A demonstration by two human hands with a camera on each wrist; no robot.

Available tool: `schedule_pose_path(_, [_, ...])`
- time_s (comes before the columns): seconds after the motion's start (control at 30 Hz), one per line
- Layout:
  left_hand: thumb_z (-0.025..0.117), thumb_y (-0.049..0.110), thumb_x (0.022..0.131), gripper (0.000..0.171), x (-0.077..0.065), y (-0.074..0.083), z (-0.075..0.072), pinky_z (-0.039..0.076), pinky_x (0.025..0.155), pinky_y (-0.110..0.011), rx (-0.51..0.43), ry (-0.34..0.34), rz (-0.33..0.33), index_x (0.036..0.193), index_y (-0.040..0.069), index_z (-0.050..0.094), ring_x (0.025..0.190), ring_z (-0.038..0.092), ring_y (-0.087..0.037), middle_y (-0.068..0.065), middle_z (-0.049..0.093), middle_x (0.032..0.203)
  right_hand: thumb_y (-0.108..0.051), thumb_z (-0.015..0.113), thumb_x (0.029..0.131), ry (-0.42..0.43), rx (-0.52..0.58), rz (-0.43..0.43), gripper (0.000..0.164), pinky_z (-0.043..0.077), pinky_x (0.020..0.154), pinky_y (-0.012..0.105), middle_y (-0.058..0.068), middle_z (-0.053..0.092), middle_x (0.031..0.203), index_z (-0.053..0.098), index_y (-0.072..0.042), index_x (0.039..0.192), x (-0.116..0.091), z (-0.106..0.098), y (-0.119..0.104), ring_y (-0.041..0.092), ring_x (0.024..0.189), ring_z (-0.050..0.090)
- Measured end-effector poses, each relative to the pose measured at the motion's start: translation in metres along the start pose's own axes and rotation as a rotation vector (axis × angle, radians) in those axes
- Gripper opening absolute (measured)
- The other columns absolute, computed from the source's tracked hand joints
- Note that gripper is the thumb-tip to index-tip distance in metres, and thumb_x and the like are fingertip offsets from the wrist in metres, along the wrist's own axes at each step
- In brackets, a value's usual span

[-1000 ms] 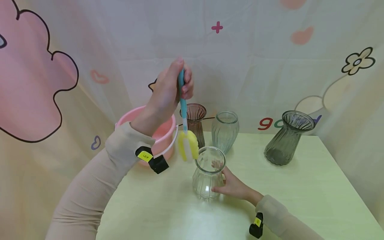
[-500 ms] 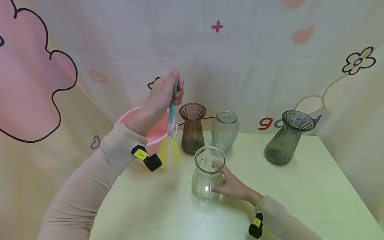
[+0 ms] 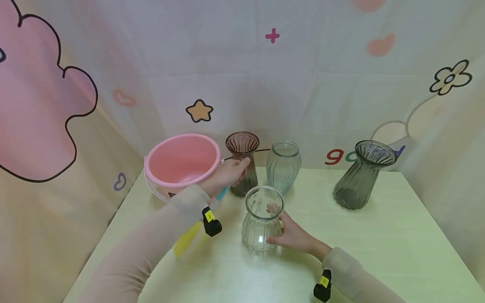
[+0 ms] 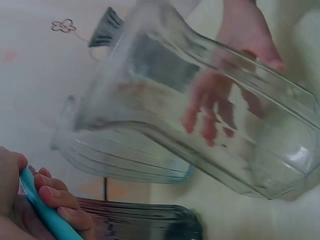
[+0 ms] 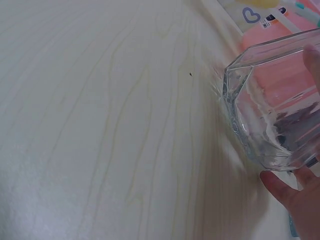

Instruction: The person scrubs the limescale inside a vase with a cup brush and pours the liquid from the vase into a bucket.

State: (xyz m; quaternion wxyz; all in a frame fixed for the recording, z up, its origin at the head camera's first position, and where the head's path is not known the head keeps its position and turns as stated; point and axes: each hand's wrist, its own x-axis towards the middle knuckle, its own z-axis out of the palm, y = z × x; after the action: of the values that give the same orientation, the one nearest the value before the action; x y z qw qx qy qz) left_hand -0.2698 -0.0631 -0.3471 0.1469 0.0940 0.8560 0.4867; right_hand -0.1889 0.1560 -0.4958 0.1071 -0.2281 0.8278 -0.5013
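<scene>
My left hand grips the teal handle of a sponge brush. The brush slants down to the left, its yellow sponge head partly behind my sleeve and over the table in front of the pink bucket. A clear glass vase stands upright on the table, with my right hand curled round its right side. Through the glass, the fingers show behind the vase in the left wrist view. Facets run round the vase's base in the right wrist view.
Behind the clear vase stand a reddish-brown glass vase and a pale blue-green one. A grey glass vase leans at the right of the table. A printed curtain hangs behind.
My left hand has come down from above the bucket to just beside it. The brush has swung from upright to slanted, its sponge moving left and nearer me. My right hand stays on the vase.
</scene>
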Motion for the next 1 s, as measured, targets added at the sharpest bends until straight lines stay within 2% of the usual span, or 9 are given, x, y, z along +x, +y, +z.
schedule_pose_path(0.2, [0.036,0.044,0.095,0.049,0.013,-0.024,0.019,0.034,0.046,-0.027,0.085,0.012,-0.072,0.058,0.014,0.043,0.045,0.036,-0.012,0.002,0.038,0.05,-0.024,0.076,0.074,0.002,0.001,-0.022,0.092,0.039,0.094,0.056,0.008,0.022,0.15,0.017,-0.02,0.145,0.001,0.001,0.006,0.034,0.137,0.02])
schedule_pose_path(0.4, [0.035,0.046,0.094,0.047,0.023,-0.045,0.033,0.039,0.056,-0.03,0.168,-0.005,-0.126,0.066,0.011,0.049,0.058,0.044,-0.016,-0.001,0.044,0.06,-0.025,0.076,0.074,0.01,0.012,-0.033,0.093,0.041,0.093,0.053,0.01,0.024,0.149,0.016,-0.018,0.145,0.001,0.002,0.008,0.034,0.136,0.023])
schedule_pose_path(0.57, [0.038,0.043,0.095,0.045,0.027,-0.057,0.046,0.035,0.049,-0.028,0.209,0.003,-0.118,0.065,0.01,0.048,0.052,0.041,-0.016,0.001,0.04,0.053,-0.024,0.077,0.072,0.027,0.019,0.002,0.096,0.042,0.094,0.051,0.008,0.024,0.149,0.015,-0.02,0.145,0.001,0.003,0.005,0.031,0.135,0.025])
schedule_pose_path(0.7, [0.047,0.043,0.091,0.049,0.049,-0.083,0.059,0.033,0.045,-0.029,0.307,-0.005,-0.038,0.054,0.012,0.039,0.044,0.037,-0.016,0.003,0.034,0.045,-0.018,0.077,0.072,0.035,0.028,0.025,0.099,0.042,0.092,0.052,0.012,0.023,0.149,0.01,-0.018,0.145,-0.001,0.003,-0.003,0.034,0.134,0.027])
schedule_pose_path(0.73, [0.05,0.044,0.089,0.049,0.055,-0.091,0.061,0.035,0.045,-0.03,0.345,-0.004,0.003,0.052,0.012,0.039,0.044,0.038,-0.016,0.003,0.036,0.045,-0.017,0.077,0.073,0.035,0.028,0.028,0.1,0.042,0.092,0.053,0.014,0.023,0.149,0.009,-0.016,0.146,-0.002,0.003,-0.006,0.036,0.133,0.027])
schedule_pose_path(0.9, [0.059,0.044,0.076,0.038,0.14,-0.201,0.091,0.041,0.049,-0.029,0.502,0.047,0.214,0.053,0.016,0.046,0.052,0.048,-0.015,0.002,0.05,0.056,-0.015,0.075,0.074,0.03,0.021,0.026,0.095,0.044,0.089,0.051,0.021,0.029,0.144,0.011,-0.009,0.144,-0.008,0.0,-0.029,0.04,0.13,0.03])
schedule_pose_path(0.93, [0.059,0.041,0.075,0.035,0.155,-0.222,0.098,0.04,0.048,-0.03,0.513,0.064,0.233,0.054,0.016,0.047,0.052,0.05,-0.016,0.001,0.052,0.058,-0.015,0.075,0.074,0.03,0.018,0.021,0.093,0.045,0.089,0.05,0.021,0.032,0.143,0.013,-0.008,0.143,-0.009,-0.001,-0.032,0.041,0.129,0.031])
schedule_pose_path(0.97, [0.061,0.042,0.074,0.034,0.163,-0.233,0.102,0.042,0.049,-0.031,0.508,0.061,0.2,0.057,0.014,0.05,0.055,0.052,-0.018,-0.001,0.055,0.061,-0.015,0.075,0.075,0.031,0.015,0.019,0.092,0.045,0.088,0.049,0.021,0.033,0.142,0.014,-0.008,0.143,-0.01,-0.001,-0.035,0.04,0.129,0.032])
schedule_pose_path(1.0, [0.062,0.041,0.073,0.032,0.157,-0.227,0.102,0.045,0.052,-0.034,0.511,0.073,0.16,0.061,0.012,0.055,0.06,0.056,-0.021,-0.004,0.059,0.067,-0.015,0.075,0.074,0.031,0.016,0.019,0.091,0.045,0.088,0.049,0.021,0.033,0.142,0.015,-0.008,0.142,-0.01,-0.001,-0.036,0.04,0.129,0.033])
